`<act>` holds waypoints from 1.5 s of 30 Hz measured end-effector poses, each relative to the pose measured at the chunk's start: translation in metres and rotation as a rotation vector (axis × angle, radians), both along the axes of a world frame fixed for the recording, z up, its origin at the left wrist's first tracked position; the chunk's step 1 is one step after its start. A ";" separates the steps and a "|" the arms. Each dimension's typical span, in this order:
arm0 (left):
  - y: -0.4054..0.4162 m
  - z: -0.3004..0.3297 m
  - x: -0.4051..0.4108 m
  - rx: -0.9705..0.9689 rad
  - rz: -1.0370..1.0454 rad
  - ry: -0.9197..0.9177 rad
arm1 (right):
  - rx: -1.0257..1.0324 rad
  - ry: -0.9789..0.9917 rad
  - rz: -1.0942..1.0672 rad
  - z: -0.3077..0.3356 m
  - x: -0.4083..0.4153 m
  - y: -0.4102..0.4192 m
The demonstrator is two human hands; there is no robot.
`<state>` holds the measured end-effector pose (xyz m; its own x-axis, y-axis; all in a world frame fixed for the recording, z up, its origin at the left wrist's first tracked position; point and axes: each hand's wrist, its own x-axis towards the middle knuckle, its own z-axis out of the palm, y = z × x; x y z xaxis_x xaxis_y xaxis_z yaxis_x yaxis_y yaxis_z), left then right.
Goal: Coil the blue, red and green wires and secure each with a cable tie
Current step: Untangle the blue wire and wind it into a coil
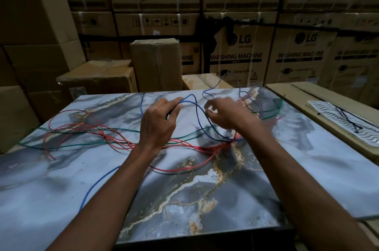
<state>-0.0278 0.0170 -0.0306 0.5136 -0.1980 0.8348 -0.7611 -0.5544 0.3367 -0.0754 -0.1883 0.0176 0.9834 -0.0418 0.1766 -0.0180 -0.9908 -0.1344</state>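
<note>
Your left hand [158,123] pinches the blue wire [198,115]; the blurred right hand [223,115], fingers curled, grip unclear. Keep loops even, clear of the red wire [114,137] at 9 o'clock.

Warehouse storeroom, stacked washing-machine cartons [235,55] behind a marble-patterned table [61,179]

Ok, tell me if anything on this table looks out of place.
The red wire, green wire and blue wire lie uncoiled and crossing each other on the marble table. Nothing looks damaged.
</note>
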 end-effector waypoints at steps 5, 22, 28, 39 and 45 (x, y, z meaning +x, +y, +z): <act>0.005 0.000 0.004 0.089 0.013 0.004 | -0.175 -0.160 -0.082 0.002 -0.007 -0.003; 0.023 0.035 -0.018 0.233 0.266 -0.124 | 0.684 -0.797 0.229 -0.006 0.008 0.010; 0.037 0.061 -0.010 0.281 0.111 0.282 | 0.797 -0.816 -0.035 -0.014 0.022 -0.014; 0.042 0.068 -0.005 -0.200 -0.273 0.911 | 0.260 -0.433 -0.218 -0.039 0.021 -0.035; 0.018 0.067 -0.006 -0.092 -0.133 0.710 | 0.137 -0.849 -0.145 -0.016 -0.003 0.025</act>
<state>-0.0335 0.0352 0.0365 0.9142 -0.2413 0.3257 -0.4008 -0.4180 0.8152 -0.0781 -0.1635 0.0020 0.5048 -0.2308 0.8318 0.0175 -0.9606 -0.2772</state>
